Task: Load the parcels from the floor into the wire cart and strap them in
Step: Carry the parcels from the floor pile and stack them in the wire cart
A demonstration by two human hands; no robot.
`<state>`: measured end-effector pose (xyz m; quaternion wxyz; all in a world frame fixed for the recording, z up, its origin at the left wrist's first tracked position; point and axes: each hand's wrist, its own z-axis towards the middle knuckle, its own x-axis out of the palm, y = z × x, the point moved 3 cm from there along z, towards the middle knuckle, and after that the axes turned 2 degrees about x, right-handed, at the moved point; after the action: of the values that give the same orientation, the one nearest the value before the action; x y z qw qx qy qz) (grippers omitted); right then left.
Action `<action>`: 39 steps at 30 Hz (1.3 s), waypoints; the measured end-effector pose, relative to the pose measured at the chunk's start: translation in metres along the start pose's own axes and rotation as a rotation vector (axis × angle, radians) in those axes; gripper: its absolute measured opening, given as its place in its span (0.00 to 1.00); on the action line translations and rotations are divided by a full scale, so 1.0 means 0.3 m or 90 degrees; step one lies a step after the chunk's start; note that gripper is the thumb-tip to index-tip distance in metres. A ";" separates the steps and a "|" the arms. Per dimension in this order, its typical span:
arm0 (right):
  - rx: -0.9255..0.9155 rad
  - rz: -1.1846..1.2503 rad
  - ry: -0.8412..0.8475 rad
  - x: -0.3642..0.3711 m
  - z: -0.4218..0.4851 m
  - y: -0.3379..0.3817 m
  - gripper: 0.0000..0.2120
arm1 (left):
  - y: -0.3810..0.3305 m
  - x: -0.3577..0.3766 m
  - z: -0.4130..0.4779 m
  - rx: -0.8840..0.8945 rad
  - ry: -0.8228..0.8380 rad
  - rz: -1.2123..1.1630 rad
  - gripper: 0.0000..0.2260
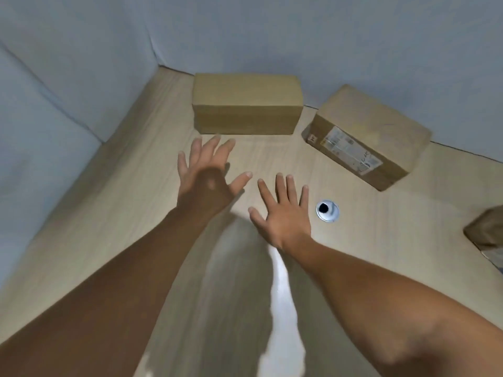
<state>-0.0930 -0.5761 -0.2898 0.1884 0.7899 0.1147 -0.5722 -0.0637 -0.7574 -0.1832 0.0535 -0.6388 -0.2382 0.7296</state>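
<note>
Both hands, left hand point(206, 172) and right hand point(283, 210), are reaching with fingers spread, holding nothing; plain parcel point(246, 104) is sitting against the wall; gripping both ends advised

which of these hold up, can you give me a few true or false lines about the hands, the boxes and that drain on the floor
1. The left hand and the right hand both have spread fingers and hold nothing. True.
2. The labelled box lies to the right of the plain box. True.
3. The left hand grips the plain box. False: its fingers are spread and curl round nothing.
4. The drain lies to the left of the left hand. False: it is just right of the right hand.
</note>
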 end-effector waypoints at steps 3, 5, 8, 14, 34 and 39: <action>-0.041 -0.062 -0.052 0.041 0.024 -0.012 0.37 | -0.014 0.018 0.305 0.110 0.005 0.039 0.42; -0.033 -0.026 -0.059 0.044 0.017 -0.021 0.35 | -0.071 0.031 0.491 0.179 0.052 0.098 0.47; -0.021 -0.007 -0.055 0.022 0.024 -0.012 0.36 | -0.103 0.039 0.677 0.193 0.086 0.190 0.52; -0.027 -0.011 -0.046 0.012 0.014 -0.019 0.38 | -0.052 0.063 0.734 0.154 0.162 0.193 0.48; -0.191 0.521 -0.058 0.054 -0.367 0.065 0.36 | 0.038 -0.021 -0.696 -0.177 0.041 0.211 0.45; -0.255 0.613 0.093 0.137 -0.892 0.085 0.28 | -0.113 -0.070 -1.264 -0.365 0.124 0.146 0.46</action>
<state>0.1606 -0.4858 -0.2511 0.5688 0.7394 -0.1416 -0.3312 0.2955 -0.6297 -0.1768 -0.1888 -0.7174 -0.3541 0.5695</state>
